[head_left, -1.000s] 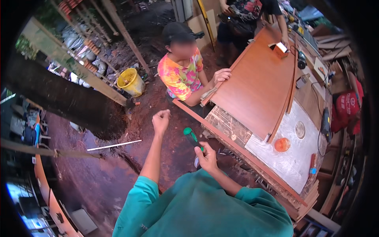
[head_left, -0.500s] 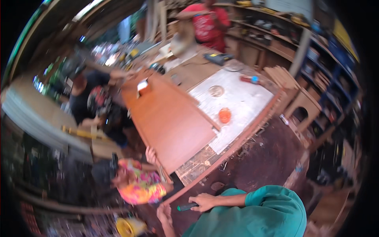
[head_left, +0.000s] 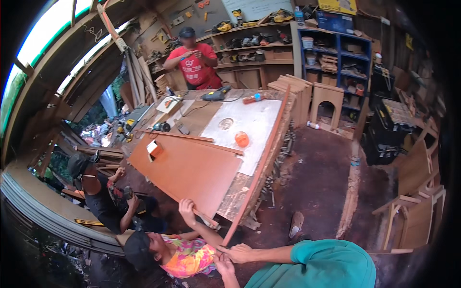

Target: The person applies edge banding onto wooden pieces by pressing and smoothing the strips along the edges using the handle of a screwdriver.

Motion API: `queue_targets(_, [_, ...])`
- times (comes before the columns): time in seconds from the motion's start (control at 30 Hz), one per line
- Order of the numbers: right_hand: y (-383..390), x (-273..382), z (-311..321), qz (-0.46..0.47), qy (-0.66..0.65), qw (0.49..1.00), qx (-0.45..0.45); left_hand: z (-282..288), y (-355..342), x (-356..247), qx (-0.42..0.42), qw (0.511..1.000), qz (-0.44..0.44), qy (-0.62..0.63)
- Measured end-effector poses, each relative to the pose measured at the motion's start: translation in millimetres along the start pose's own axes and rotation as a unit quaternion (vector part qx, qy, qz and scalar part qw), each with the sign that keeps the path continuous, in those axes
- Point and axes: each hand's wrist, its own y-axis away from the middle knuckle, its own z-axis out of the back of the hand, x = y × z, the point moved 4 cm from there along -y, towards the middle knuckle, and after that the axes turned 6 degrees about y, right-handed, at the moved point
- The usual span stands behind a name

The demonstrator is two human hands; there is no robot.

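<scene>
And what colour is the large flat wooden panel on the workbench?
The panel is orange-brown, best seen in the head view.

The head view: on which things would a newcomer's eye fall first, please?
The large orange-brown panel draws the eye first, lying on the bench, mostly left of the picture's middle. Next comes the orange round thing on the white sheet, right of the panel. At lower middle, the wearer's left hand and right hand are close together, near the end of a long strip.
</scene>
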Motion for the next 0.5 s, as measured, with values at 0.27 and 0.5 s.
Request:
queue_targets(0.27, [4.3, 3.4, -18.9, 0.009, 0.057, 0.996, -0.067, -13.4, 8.0, 3.8, 0.043, 0.998, 0.021, -0.044])
queue_targets(0.5, [7.7, -42.6, 29.9, -0.070, 0.035, 0.993, -0.091, -28.8, 13.5, 2.6, -0.073, 0.992, -0.088, -0.061])
